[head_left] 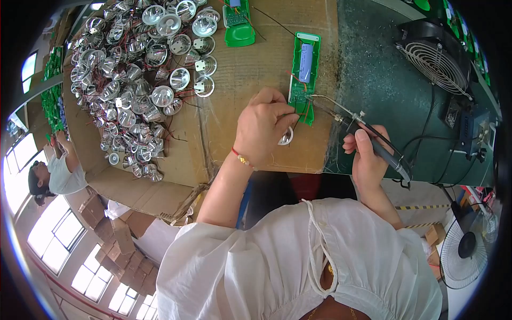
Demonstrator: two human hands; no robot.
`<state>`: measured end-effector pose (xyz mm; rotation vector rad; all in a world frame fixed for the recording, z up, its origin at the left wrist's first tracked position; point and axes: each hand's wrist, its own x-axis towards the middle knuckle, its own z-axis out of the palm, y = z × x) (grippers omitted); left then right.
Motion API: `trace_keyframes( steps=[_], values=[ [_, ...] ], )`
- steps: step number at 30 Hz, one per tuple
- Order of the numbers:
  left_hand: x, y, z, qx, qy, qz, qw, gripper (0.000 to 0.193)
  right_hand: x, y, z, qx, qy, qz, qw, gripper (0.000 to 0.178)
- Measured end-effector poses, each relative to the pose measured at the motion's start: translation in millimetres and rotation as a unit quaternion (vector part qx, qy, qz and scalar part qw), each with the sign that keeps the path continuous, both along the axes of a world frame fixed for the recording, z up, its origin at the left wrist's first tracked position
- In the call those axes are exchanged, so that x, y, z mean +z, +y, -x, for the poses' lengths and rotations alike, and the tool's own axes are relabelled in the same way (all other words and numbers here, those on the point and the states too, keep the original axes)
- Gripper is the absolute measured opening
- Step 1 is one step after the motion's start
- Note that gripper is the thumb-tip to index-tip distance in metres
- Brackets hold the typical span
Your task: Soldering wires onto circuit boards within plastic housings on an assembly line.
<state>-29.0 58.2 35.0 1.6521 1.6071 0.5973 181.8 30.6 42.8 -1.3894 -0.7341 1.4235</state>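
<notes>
My left hand [261,124] is closed in a pinch at the near end of an open green plastic housing [296,47], its fingertips on a thin wire. Under those fingers, partly hidden, lies a silver reflector cup [287,138]. Inside the housing are a blue cylindrical battery [305,63] and a small circuit board [299,92] with red wires. From the right, my right hand [369,160] grips a soldering iron [380,147] fitted with a thin solder-feed tube [332,101]. The iron's tip is at the board, close to my left fingertips.
A cardboard box [176,198] full of silver reflector cups [162,96] with wires stands on the left. Another green housing [240,35] lies at the far edge. On the right are a black metal-grilled fan [437,61] and a blue device [469,130]. Another person [66,170] works far left.
</notes>
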Motion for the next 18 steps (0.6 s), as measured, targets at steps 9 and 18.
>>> trace_keyframes(
  steps=[9,18],
  values=[
    [10.0,-7.2,-2.4,0.167,-0.06,0.098,0.979,0.008,0.7,-3.8,-5.7,0.014,-0.017,-0.011,1.0,0.016],
    [-4.9,-7.6,-21.8,0.184,-0.075,0.016,0.98,0.012,-0.9,-3.7,0.3,0.021,-0.014,-0.003,1.0,0.016]
  ],
)
